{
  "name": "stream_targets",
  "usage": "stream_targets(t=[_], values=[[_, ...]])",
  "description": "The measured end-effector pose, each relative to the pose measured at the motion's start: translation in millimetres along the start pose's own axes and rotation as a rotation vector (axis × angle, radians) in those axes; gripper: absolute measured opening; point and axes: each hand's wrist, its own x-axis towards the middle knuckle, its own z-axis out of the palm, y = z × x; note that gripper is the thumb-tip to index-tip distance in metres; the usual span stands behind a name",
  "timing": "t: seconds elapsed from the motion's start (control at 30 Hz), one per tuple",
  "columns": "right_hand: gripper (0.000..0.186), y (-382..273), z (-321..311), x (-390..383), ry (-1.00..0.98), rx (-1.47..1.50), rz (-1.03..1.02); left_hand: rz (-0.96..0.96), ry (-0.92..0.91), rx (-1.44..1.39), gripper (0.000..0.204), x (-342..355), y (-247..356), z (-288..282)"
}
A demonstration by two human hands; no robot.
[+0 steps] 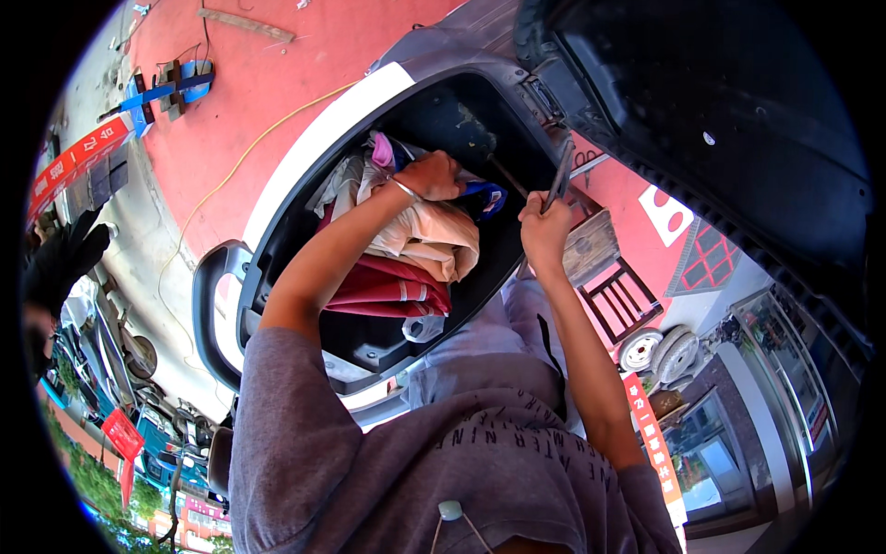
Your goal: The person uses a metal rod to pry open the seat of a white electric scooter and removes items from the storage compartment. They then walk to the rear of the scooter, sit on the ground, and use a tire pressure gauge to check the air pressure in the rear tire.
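The shirt (305,443) is nearest the camera; beyond it, 2 hands are at the open compartment (438,113). The left hand (433,175) has its fingers curled in at the beige cloth (429,236); what it pinches is hidden. The right hand (545,226) is clenched around a dark strip (561,169) at the right edge; rim or loose bar, cannot tell. The beige cloth lies mid-compartment, the maroon cloth (392,288) toward the near edge. Status: lid (729,102) raised, access judged complete. Handling of contents appears partway; the amount left cannot be determined.
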Motion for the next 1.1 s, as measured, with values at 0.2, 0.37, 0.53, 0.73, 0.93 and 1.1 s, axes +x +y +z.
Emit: stream_targets(t=[0.2,0.37,0.53,0.73,0.93,1.1], values=[[0.019,-3.7,-6.3,3.1,-0.036,-0.087,-0.118,0.200,-0.002,0.307,0.032,39.7,-1.2,9.7],[0.020,-20.2,-21.0,5.9,-0.220,-0.274,-0.282,0.175,0.023,0.683,0.022,76.4,27.6,41.3],[0.019,-1.3,-13.8,11.4,-0.135,0.118,-0.014,0.066,0.281,0.194,0.034,59.3,6.6,54.2],[0.018,-25.9,18.7,-10.2,0.024,0.874,0.492,0.383,0.412,-0.045,0.026,22.6,26.8,51.7],[0.015,-45.7,-58.6,-2.9,-0.022,-0.579,-0.417,0.348,0.555,0.016,0.021,37.9,21.5,74.5],[0.016,-60.5,-88.8,24.7,-0.305,-1.145,-0.849,0.334,0.614,0.047,0.019,43.9,23.2,82.7]])
